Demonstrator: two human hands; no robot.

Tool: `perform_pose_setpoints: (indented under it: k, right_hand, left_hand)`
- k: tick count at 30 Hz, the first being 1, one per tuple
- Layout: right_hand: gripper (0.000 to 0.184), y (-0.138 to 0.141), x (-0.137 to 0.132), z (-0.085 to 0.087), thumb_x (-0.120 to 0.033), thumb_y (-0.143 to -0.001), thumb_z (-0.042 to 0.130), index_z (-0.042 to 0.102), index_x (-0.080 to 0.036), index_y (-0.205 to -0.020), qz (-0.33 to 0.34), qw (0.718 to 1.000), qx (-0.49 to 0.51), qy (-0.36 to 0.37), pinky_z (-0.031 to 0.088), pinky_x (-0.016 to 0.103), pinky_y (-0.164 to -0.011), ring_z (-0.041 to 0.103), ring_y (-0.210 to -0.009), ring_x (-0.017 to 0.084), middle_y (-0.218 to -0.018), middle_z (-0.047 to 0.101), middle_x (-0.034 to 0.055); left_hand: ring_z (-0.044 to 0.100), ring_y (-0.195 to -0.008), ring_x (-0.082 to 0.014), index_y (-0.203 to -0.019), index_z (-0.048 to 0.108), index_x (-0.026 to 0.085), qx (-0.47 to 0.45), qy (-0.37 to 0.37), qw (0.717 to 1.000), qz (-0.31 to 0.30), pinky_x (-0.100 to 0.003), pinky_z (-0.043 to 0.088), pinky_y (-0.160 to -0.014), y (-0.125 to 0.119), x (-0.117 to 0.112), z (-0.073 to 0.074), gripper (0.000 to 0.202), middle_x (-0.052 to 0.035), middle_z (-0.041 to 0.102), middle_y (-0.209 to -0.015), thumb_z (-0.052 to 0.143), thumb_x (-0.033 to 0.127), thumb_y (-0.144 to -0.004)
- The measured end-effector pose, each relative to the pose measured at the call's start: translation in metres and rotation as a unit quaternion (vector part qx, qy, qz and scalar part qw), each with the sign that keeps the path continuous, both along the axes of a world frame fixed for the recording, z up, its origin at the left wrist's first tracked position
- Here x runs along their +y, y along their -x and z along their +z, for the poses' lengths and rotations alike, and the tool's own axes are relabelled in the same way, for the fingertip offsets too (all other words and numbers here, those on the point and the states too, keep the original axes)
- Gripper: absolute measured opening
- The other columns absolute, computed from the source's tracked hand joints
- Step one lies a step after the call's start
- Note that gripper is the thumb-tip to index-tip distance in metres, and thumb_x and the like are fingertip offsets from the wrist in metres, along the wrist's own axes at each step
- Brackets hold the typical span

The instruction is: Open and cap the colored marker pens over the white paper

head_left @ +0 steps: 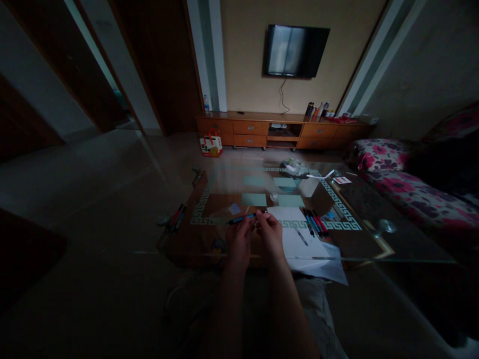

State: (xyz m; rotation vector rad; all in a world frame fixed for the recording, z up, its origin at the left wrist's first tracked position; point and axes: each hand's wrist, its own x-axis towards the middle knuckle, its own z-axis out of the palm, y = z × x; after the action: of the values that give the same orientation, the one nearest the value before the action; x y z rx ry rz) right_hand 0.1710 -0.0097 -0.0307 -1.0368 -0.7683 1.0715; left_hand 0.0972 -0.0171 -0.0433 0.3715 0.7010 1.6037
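Above the near edge of the glass table, my left hand [239,238] is closed around a blue and black pen [239,219], which lies nearly level and points left. My right hand [270,232] pinches at the pen's right end, close beside the left hand; the fingertips partly hide that end. White paper sheets [299,244] lie to the right of my hands, with a slim dark pen part or refill [303,237] on them. Along the paper's right side rests a group of black, blue and red pens [315,222].
Several more pens [176,218] lie at the table's left edge. The glass table [224,174] also bears a crumpled clear plastic bag [294,167] at its far side and a small white card [342,180]. A flowered sofa [404,179] stands at the right.
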Motion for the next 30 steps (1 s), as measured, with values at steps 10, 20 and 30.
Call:
perform_pose_setpoints:
  k: [10,20,30]
  right_hand:
    - [0.038,0.0007,-0.0008,0.0002,-0.050,-0.073,0.074,0.053,-0.019,-0.067,-0.025,0.999,0.036,-0.004,0.034,0.022,-0.050,0.040,-0.051,0.008,-0.058,0.047,-0.0065]
    - [0.036,0.0000,0.0013,-0.0022,-0.048,-0.073,0.075,0.057,-0.017,-0.067,-0.038,0.999,0.036,-0.008,0.034,0.023,-0.051,0.039,-0.053,0.009,-0.059,0.049,-0.0052]
    - [0.033,0.0016,0.0005,-0.0024,-0.047,-0.073,0.075,0.061,-0.017,-0.069,-0.036,0.998,0.039,-0.018,0.033,0.024,-0.054,0.038,-0.056,0.009,-0.062,0.052,-0.0042]
  left_hand:
    - [0.068,-0.076,-0.0120,-0.088,0.068,0.014,0.015,0.022,0.999,0.027,-0.024,0.052,-0.076,-0.0023,0.0007,-0.0034,0.029,-0.0031,0.070,-0.082,0.083,0.031,-0.069]
    - [0.065,-0.070,-0.0117,-0.088,0.067,0.013,0.043,0.024,0.998,0.034,-0.024,0.051,-0.071,-0.0017,0.0005,-0.0053,0.033,-0.0024,0.068,-0.077,0.082,0.035,-0.068]
    - [0.064,-0.070,-0.0123,-0.086,0.066,0.014,0.060,0.024,0.997,0.045,-0.025,0.050,-0.069,-0.0012,0.0002,-0.0066,0.033,-0.0018,0.066,-0.076,0.081,0.038,-0.068]
